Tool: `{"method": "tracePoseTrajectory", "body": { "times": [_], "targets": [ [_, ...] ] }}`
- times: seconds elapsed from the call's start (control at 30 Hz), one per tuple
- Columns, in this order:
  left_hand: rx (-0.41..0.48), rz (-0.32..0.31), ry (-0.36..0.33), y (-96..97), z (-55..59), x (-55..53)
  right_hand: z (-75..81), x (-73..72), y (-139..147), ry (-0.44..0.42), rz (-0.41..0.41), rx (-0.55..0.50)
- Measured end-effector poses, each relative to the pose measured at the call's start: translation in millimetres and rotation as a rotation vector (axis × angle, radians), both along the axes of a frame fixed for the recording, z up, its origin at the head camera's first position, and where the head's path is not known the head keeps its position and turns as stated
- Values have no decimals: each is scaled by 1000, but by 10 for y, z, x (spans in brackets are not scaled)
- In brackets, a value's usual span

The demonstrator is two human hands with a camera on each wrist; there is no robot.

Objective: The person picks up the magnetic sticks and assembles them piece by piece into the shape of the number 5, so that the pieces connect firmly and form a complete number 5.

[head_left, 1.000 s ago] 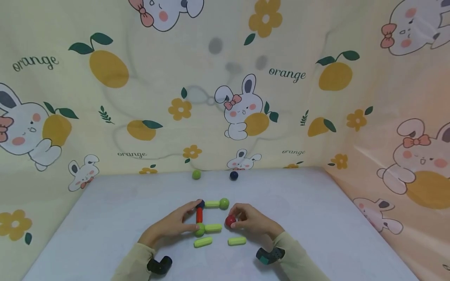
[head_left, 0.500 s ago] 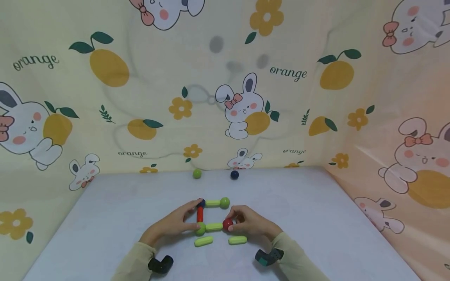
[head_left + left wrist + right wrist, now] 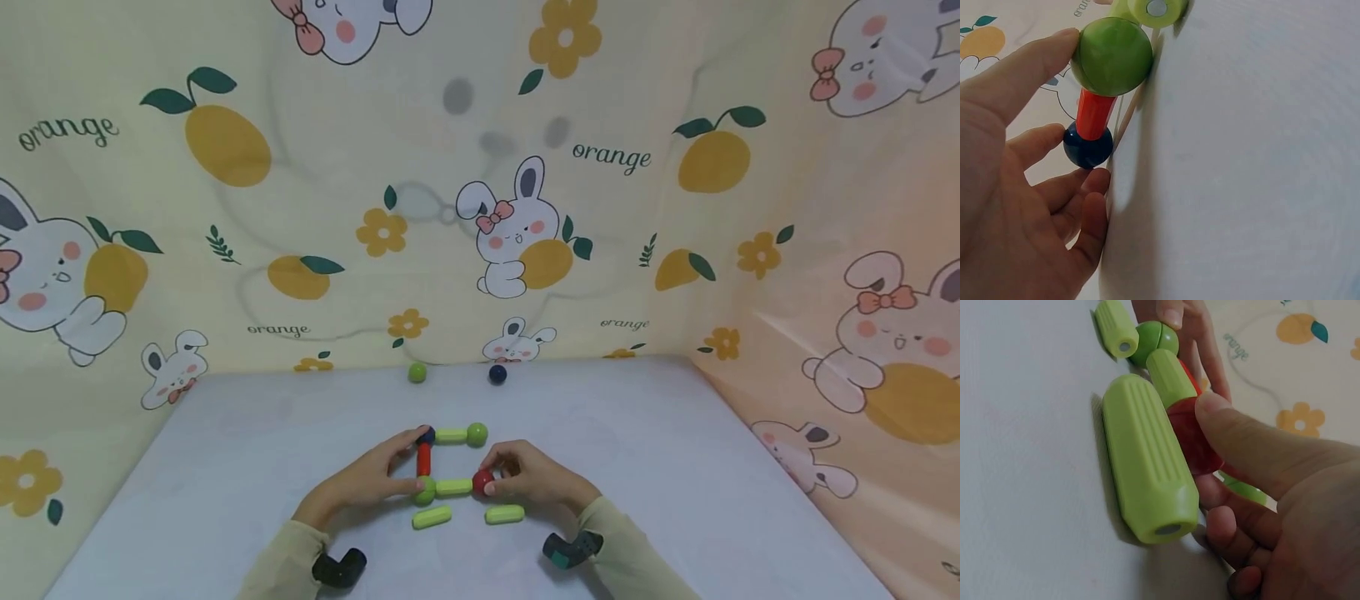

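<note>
at the back of the white table (image 3: 637, 450), a spare green ball (image 3: 417, 372) and a spare blue ball (image 3: 497, 375) sit well apart, before a printed cloth (image 3: 337, 167). two loose rods, the left one (image 3: 432, 517) and the right one (image 3: 505, 514), lie on the near side of the joined pieces, the right one just beside the right hand (image 3: 542, 475). the left hand (image 3: 360, 477) spans the red rod (image 3: 424, 460), thumb on the near green ball (image 3: 425, 492), forefinger on the joined blue ball (image 3: 1088, 149). the right hand pinches the red ball (image 3: 480, 480); a second ago it was apart from the lower rod (image 3: 453, 487), now it touches that rod's end.
</note>
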State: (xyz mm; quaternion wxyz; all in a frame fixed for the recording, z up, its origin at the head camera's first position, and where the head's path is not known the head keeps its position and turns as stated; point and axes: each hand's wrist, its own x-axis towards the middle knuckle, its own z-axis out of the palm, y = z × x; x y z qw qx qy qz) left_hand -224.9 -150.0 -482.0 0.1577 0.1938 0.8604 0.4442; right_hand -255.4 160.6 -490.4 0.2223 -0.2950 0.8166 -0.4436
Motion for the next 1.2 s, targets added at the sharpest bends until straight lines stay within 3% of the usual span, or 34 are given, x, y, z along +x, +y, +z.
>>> {"method": "tracePoseTrajectory", "body": {
  "times": [0.47,0.77,1.2],
  "targets": [
    [2,-13,-14,7,-2,-20,34,28,8,-32,-19,-19],
    [-12,15,-23,-5,3,2,77,-3,-1,-36,-28,1],
    [-18,7,-13,0,9,20,229,-5,129,-29,56,54]
  ]
}}
